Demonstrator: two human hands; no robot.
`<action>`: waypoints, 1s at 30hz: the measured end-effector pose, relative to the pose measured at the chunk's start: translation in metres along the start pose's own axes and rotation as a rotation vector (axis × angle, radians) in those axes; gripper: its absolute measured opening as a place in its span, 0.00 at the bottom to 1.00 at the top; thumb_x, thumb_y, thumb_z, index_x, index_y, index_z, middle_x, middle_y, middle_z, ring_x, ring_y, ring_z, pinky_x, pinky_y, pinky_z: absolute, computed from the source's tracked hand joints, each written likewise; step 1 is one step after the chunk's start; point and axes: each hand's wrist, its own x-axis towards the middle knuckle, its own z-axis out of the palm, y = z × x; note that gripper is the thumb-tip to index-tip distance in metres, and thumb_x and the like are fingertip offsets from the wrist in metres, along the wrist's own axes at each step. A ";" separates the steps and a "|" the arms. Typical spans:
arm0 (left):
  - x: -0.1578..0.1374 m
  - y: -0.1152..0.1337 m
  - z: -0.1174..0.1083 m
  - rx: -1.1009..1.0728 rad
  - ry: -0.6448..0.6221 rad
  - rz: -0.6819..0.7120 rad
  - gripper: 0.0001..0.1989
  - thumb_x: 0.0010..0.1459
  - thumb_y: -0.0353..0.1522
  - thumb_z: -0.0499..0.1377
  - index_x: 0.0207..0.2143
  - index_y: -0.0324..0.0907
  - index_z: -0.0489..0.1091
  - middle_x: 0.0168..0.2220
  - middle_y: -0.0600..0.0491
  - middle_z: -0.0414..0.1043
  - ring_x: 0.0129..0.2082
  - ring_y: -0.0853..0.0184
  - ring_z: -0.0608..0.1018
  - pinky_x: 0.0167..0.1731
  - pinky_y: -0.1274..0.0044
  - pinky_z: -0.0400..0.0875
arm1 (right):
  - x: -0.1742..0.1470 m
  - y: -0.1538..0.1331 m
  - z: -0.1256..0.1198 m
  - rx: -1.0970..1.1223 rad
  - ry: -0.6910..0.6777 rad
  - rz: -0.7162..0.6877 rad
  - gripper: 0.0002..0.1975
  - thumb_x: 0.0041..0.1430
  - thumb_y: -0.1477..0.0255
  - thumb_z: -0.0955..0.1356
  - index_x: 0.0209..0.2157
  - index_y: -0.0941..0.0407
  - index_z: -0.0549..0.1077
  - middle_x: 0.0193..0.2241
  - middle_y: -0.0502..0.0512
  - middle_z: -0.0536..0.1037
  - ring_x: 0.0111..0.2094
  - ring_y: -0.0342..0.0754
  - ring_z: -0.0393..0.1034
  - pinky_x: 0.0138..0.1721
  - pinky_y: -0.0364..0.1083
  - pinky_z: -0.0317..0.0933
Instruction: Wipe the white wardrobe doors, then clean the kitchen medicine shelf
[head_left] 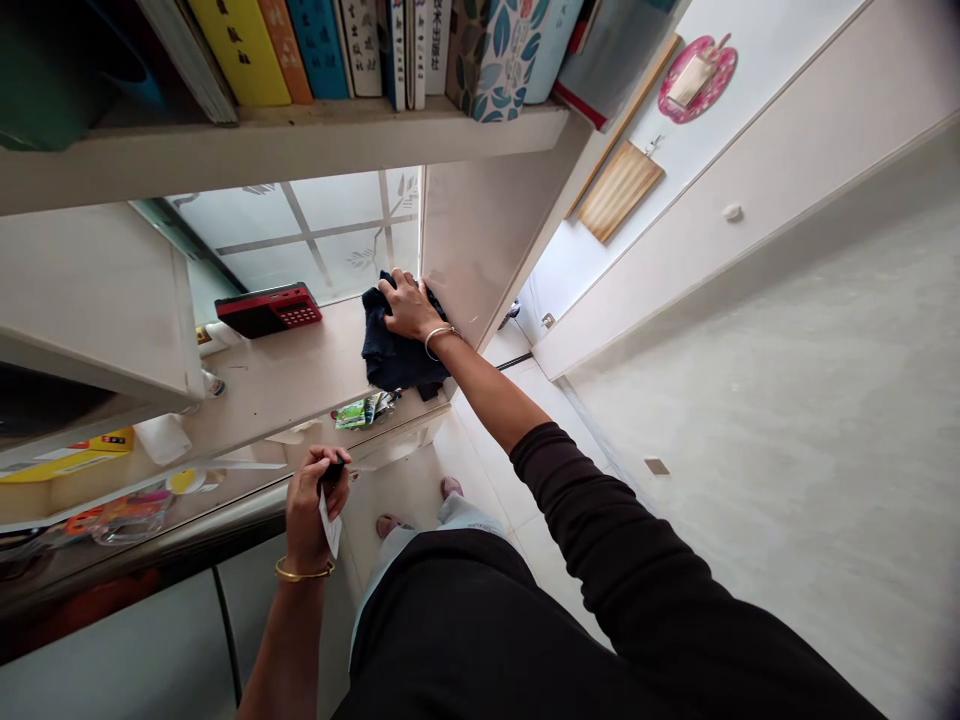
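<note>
My right hand reaches forward and grips a dark navy cloth, pressing it on the shelf surface beside the upright side panel. Part of the cloth hangs past the shelf's front edge. Lower and to the left, my left hand is closed around a small black and white object; its kind is hidden by the fingers. A red and black radio with a keypad stands on the shelf, left of the cloth.
Several books stand on a shelf overhead. Small packets lie on a lower ledge below the cloth. A white cabinet box juts out at left. Wooden boards hang on the wall at right.
</note>
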 end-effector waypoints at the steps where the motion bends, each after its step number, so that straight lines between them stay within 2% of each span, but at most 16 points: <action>1: -0.002 -0.002 -0.003 0.006 0.010 -0.001 0.05 0.57 0.34 0.60 0.29 0.43 0.66 0.34 0.57 0.70 0.15 0.81 0.55 0.10 0.86 0.48 | -0.007 -0.005 0.000 -0.018 0.014 0.016 0.24 0.66 0.71 0.64 0.62 0.60 0.67 0.65 0.70 0.63 0.68 0.63 0.54 0.70 0.69 0.44; 3: -0.006 -0.006 -0.008 0.012 0.029 0.000 0.05 0.57 0.35 0.60 0.29 0.44 0.67 0.35 0.56 0.71 0.15 0.81 0.55 0.10 0.85 0.48 | -0.031 -0.018 0.001 -0.060 0.067 0.068 0.27 0.68 0.70 0.63 0.67 0.57 0.62 0.69 0.70 0.57 0.72 0.64 0.46 0.72 0.69 0.37; 5: -0.008 -0.011 -0.013 0.014 0.038 -0.006 0.05 0.57 0.35 0.60 0.29 0.45 0.67 0.35 0.56 0.70 0.15 0.81 0.55 0.10 0.85 0.48 | -0.061 -0.033 0.004 -0.077 0.112 0.137 0.31 0.71 0.66 0.62 0.72 0.50 0.55 0.73 0.69 0.49 0.74 0.68 0.40 0.70 0.73 0.36; 7: -0.008 -0.016 -0.017 0.007 0.035 -0.018 0.05 0.57 0.35 0.60 0.30 0.45 0.67 0.35 0.56 0.70 0.15 0.81 0.55 0.10 0.85 0.48 | -0.087 -0.043 0.009 -0.063 0.107 0.183 0.33 0.72 0.58 0.61 0.74 0.45 0.49 0.74 0.69 0.48 0.74 0.71 0.41 0.67 0.75 0.42; 9: -0.006 -0.019 -0.019 0.006 0.029 -0.032 0.05 0.57 0.35 0.60 0.30 0.45 0.67 0.35 0.56 0.70 0.15 0.81 0.55 0.10 0.85 0.49 | -0.100 -0.044 0.012 -0.048 0.086 0.200 0.34 0.72 0.53 0.60 0.74 0.45 0.50 0.73 0.70 0.52 0.73 0.71 0.46 0.67 0.72 0.46; 11: -0.003 -0.019 -0.019 0.004 0.024 -0.034 0.05 0.58 0.35 0.60 0.30 0.45 0.67 0.35 0.56 0.70 0.15 0.81 0.55 0.10 0.85 0.48 | -0.096 -0.036 0.014 -0.050 0.076 0.202 0.35 0.72 0.51 0.59 0.74 0.48 0.52 0.72 0.72 0.55 0.72 0.69 0.49 0.68 0.68 0.48; 14: 0.001 -0.017 -0.014 -0.009 0.007 -0.031 0.05 0.58 0.34 0.59 0.30 0.44 0.67 0.35 0.56 0.70 0.15 0.81 0.56 0.10 0.85 0.48 | -0.068 -0.021 0.014 -0.052 0.039 0.203 0.36 0.71 0.52 0.60 0.73 0.54 0.54 0.72 0.74 0.55 0.72 0.69 0.50 0.69 0.66 0.48; 18: 0.007 -0.012 -0.001 -0.005 -0.011 -0.012 0.05 0.57 0.34 0.60 0.29 0.44 0.67 0.35 0.56 0.70 0.15 0.82 0.56 0.10 0.85 0.48 | -0.025 -0.020 0.016 -0.021 -0.012 0.239 0.44 0.68 0.47 0.62 0.73 0.60 0.52 0.72 0.79 0.53 0.73 0.71 0.47 0.70 0.70 0.43; 21: 0.011 -0.009 0.009 -0.015 -0.038 0.019 0.06 0.57 0.34 0.60 0.30 0.43 0.67 0.35 0.57 0.70 0.14 0.81 0.56 0.10 0.85 0.47 | -0.012 -0.029 0.021 0.009 -0.035 0.295 0.50 0.65 0.42 0.61 0.74 0.63 0.50 0.72 0.82 0.49 0.74 0.74 0.42 0.70 0.73 0.39; 23: 0.013 -0.007 0.015 -0.018 -0.056 0.051 0.08 0.58 0.36 0.60 0.30 0.43 0.66 0.35 0.57 0.70 0.14 0.81 0.56 0.10 0.84 0.47 | -0.019 -0.032 0.023 -0.002 -0.014 0.304 0.45 0.68 0.46 0.60 0.73 0.63 0.51 0.72 0.81 0.49 0.74 0.73 0.41 0.70 0.72 0.38; 25: 0.014 -0.007 0.019 0.000 -0.061 0.067 0.09 0.59 0.37 0.61 0.31 0.42 0.66 0.35 0.57 0.70 0.15 0.82 0.55 0.11 0.85 0.47 | -0.038 -0.031 0.024 -0.028 0.032 0.284 0.37 0.72 0.55 0.59 0.73 0.62 0.53 0.73 0.78 0.50 0.74 0.70 0.43 0.71 0.69 0.40; 27: 0.014 -0.008 0.021 0.028 -0.065 0.056 0.10 0.59 0.38 0.61 0.31 0.42 0.66 0.33 0.57 0.70 0.15 0.82 0.56 0.11 0.85 0.48 | -0.065 -0.028 0.023 -0.046 0.077 0.254 0.33 0.73 0.62 0.59 0.72 0.63 0.54 0.73 0.77 0.51 0.74 0.67 0.45 0.72 0.65 0.42; 30: 0.015 -0.012 0.022 0.047 -0.057 0.052 0.12 0.58 0.39 0.63 0.30 0.41 0.65 0.30 0.58 0.69 0.14 0.82 0.55 0.11 0.85 0.47 | -0.109 -0.022 0.023 -0.033 0.114 0.202 0.32 0.73 0.66 0.58 0.71 0.68 0.55 0.72 0.76 0.54 0.74 0.65 0.47 0.72 0.61 0.44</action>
